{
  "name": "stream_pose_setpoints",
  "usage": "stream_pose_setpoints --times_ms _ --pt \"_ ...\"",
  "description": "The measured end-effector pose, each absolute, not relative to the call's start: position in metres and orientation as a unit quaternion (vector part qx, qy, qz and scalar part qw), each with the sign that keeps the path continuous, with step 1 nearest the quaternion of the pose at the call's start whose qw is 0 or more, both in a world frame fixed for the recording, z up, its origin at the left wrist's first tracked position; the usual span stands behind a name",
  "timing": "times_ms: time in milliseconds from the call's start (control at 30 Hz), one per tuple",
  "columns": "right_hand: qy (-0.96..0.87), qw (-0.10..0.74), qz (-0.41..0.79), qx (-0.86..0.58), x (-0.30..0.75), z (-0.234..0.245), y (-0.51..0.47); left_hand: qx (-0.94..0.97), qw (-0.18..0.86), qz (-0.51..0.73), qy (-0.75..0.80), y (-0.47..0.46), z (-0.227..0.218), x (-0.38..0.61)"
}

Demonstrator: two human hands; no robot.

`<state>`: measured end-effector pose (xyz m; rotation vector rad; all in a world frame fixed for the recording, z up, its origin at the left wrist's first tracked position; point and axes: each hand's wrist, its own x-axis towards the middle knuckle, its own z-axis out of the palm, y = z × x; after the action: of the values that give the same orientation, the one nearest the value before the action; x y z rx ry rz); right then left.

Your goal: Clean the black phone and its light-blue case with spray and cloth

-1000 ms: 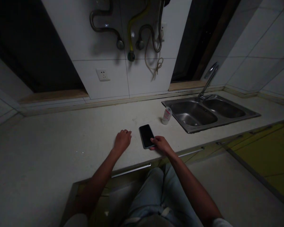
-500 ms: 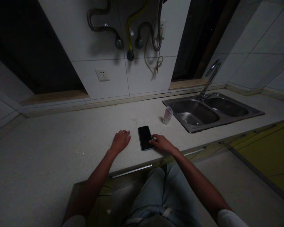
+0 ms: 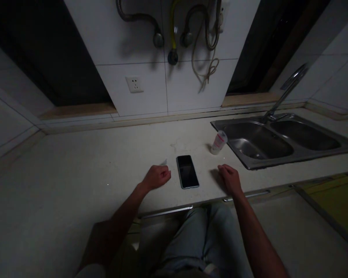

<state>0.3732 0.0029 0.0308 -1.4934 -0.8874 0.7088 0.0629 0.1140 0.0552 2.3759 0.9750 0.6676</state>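
A dark-screened smartphone [image 3: 187, 172] lies flat on the pale counter [image 3: 104, 162] between my two hands. My left hand [image 3: 158, 177] is closed in a fist on the left of the phone, apart from it. A small pale, pointed scrap [image 3: 164, 162] shows just beyond its knuckles; whether the fingers grip it is unclear. To the phone's right, my right hand [image 3: 231, 178] is curled into a loose fist above the counter, with nothing visible in it. A translucent cup [image 3: 219, 143] with pink print stands behind my right hand, close to the sink's edge.
A double steel sink [image 3: 251, 164] with a tall curved tap [image 3: 287, 92] is set into the counter at right. Hoses and valves [image 3: 173, 57] hang on the tiled wall above a socket [image 3: 134, 84]. Drawer handles [image 3: 168, 212] run along the counter's front.
My right hand has left the phone's edge, moved right and curled up. My left hand has closed into a fist. The view has shifted, so the scene sits differently in frame.
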Motion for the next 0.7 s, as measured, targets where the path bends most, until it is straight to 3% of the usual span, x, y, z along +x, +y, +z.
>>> stream_pose_setpoints --times_ms 167,300,433,500,600,700 --pt "-0.193 0.768 0.251 -0.556 0.378 0.033 0.0 0.893 0.289 0.167 0.302 0.102 0.046 0.067" --pt "-0.205 0.748 0.28 -0.565 0.38 0.033 0.001 0.897 0.245 0.142 0.338 0.101 0.04 0.072" --pt "-0.295 0.661 0.272 -0.634 0.379 0.028 0.002 0.876 0.245 0.163 0.381 0.102 0.042 0.077" --pt "-0.397 0.569 0.238 -0.679 0.374 0.028 0.002 0.843 0.276 0.206 0.414 0.102 0.044 0.079" --pt "-0.549 0.388 0.154 -0.724 0.354 0.033 0.005 0.745 0.371 0.282 0.477 0.102 0.045 0.083" --pt "-0.65 0.27 0.081 -0.706 0.325 0.039 0.009 0.634 0.507 0.293 0.506 0.099 0.046 0.089"
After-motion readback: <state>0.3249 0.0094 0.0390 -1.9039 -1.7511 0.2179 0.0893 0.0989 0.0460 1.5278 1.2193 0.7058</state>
